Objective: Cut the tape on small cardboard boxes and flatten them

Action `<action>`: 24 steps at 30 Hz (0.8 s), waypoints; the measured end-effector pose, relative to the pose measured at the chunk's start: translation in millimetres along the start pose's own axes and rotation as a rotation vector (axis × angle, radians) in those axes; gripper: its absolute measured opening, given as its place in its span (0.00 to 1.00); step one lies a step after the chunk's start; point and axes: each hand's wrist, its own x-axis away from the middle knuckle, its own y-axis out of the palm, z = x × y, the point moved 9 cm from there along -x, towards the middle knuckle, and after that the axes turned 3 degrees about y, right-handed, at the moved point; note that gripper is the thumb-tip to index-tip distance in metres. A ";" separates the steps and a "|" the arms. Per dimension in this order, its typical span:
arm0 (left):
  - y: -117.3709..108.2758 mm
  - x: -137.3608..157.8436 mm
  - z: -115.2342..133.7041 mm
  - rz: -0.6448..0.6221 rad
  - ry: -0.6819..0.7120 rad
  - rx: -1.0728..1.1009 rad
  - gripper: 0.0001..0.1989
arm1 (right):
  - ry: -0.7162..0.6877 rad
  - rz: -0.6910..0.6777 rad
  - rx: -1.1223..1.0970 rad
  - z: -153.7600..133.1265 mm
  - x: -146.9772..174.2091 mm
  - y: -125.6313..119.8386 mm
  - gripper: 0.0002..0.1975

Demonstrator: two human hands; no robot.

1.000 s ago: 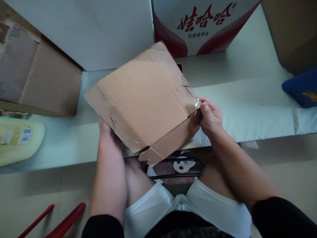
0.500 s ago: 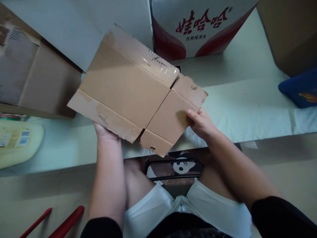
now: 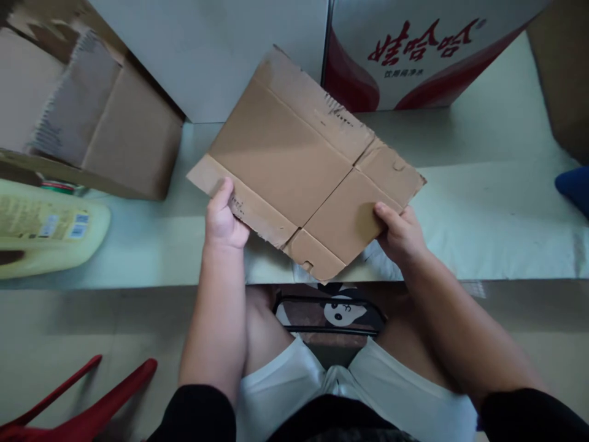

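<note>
A flattened brown cardboard piece [image 3: 285, 153], creased into panels and torn along its edges, is held tilted above the pale tabletop. My left hand [image 3: 225, 215] grips its lower left edge, thumb on top and the other fingers underneath. At the right end, my right hand [image 3: 400, 230] pinches the smaller panel, its thumb lying on the face. The fingers beneath the cardboard are hidden on both sides.
Behind the cardboard stand a white carton [image 3: 207, 55] and a red-and-white carton [image 3: 414, 67] with red lettering. An opened brown box [image 3: 133, 129] and a yellow bottle [image 3: 50, 230] are at the left. Something blue [image 3: 573, 190] sits at the right edge.
My left thumb has come up from below onto the cardboard's front edge. The cardboard and both hands appear farther right, partly because the whole view has shifted.
</note>
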 end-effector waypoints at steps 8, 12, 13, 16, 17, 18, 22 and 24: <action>-2.0 -3.7 5.6 -0.031 0.055 -0.016 0.13 | 0.203 -0.153 0.000 10.3 16.3 20.1 0.30; -7.1 -5.2 7.9 0.038 0.078 0.051 0.14 | 0.147 -0.090 -0.110 1.7 16.1 19.9 0.31; -8.4 -5.6 7.9 0.058 0.076 0.064 0.14 | 0.129 -0.069 -0.127 0.0 15.5 18.8 0.31; -10.7 -7.1 6.4 0.086 0.054 0.085 0.13 | 0.109 -0.041 -0.116 0.8 14.8 16.6 0.29; -11.3 -7.8 5.4 0.087 0.044 0.089 0.12 | 0.109 -0.038 -0.107 2.1 14.9 16.2 0.28; -12.7 -8.7 4.2 0.094 0.034 0.092 0.12 | 0.111 -0.036 -0.100 3.2 15.2 16.0 0.28; -25.2 -13.3 -1.0 0.176 0.001 0.086 0.09 | 0.097 -0.007 -0.147 -1.5 18.1 16.5 0.29; -31.4 -15.2 -0.7 0.215 0.004 0.087 0.10 | 0.076 0.031 -0.201 -10.5 20.3 15.6 0.29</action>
